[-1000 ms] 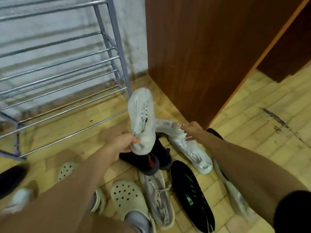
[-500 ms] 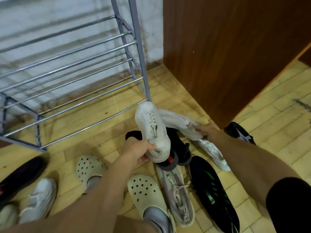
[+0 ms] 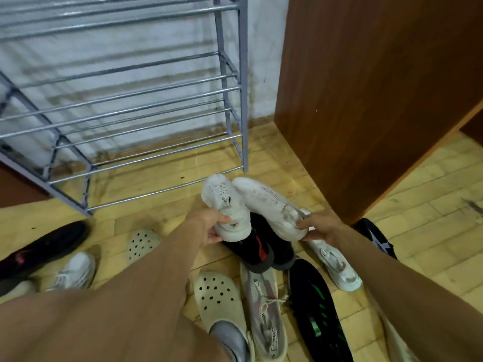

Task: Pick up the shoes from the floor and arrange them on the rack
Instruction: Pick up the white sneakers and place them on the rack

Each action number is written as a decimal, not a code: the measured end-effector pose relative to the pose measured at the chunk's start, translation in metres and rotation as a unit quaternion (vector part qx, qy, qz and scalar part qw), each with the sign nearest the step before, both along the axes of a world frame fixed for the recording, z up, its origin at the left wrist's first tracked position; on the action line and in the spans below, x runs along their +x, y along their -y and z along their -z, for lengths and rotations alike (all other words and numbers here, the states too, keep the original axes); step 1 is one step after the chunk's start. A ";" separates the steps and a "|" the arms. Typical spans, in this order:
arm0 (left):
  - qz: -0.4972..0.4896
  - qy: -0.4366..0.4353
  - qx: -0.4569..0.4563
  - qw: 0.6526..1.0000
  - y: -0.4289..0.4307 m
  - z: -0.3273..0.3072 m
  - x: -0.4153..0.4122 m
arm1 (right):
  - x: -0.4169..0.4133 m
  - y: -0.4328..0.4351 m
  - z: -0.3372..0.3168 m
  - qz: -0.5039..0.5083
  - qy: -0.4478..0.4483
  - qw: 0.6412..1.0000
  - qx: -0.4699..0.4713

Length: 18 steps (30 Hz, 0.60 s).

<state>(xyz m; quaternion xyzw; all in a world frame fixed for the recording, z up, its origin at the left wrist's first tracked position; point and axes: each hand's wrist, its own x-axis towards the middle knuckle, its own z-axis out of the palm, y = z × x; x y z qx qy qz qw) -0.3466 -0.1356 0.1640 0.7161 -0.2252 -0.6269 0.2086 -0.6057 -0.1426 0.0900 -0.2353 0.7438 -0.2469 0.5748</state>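
My left hand [image 3: 209, 226] grips the heel of a white sneaker [image 3: 224, 205], held above the floor with its toe pointing toward the rack. My right hand [image 3: 320, 228] holds the heel of a second white sneaker [image 3: 269, 205], lifted beside the first one. Both toes point at the grey metal shoe rack [image 3: 156, 105], whose bar shelves stand bare against the wall. Under the two sneakers lies a black shoe with a red mark [image 3: 257, 248] on the floor.
More shoes lie on the yellow tiled floor: a grey-pink sneaker [image 3: 264, 309], a black-green shoe [image 3: 317, 312], a white sneaker [image 3: 335, 265], a black shoe [image 3: 376, 239], another black shoe [image 3: 44, 249], a pale sneaker [image 3: 75, 270]. My feet wear cream clogs [image 3: 219, 299]. A brown wooden cabinet [image 3: 366, 87] stands right.
My right hand has lifted the second white sneaker off the pile and brought it beside the first. Both sneakers have moved toward the rack, and the view has swung left.
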 end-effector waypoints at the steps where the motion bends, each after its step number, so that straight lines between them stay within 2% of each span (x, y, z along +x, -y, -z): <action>1: -0.009 0.004 0.000 1.000 0.005 0.003 0.002 | 0.004 0.004 -0.001 -0.010 0.015 1.000 -0.006; 12: -0.120 0.067 -0.042 0.990 0.107 0.053 0.043 | 0.088 0.103 0.039 0.063 0.170 0.982 -0.053; 15: -0.139 0.055 -0.059 0.987 0.140 0.070 0.056 | 0.110 0.138 0.057 0.083 0.171 0.979 -0.069; 18: -0.146 0.082 -0.069 0.983 0.174 0.088 0.066 | 0.128 0.170 0.072 0.111 0.152 0.979 -0.083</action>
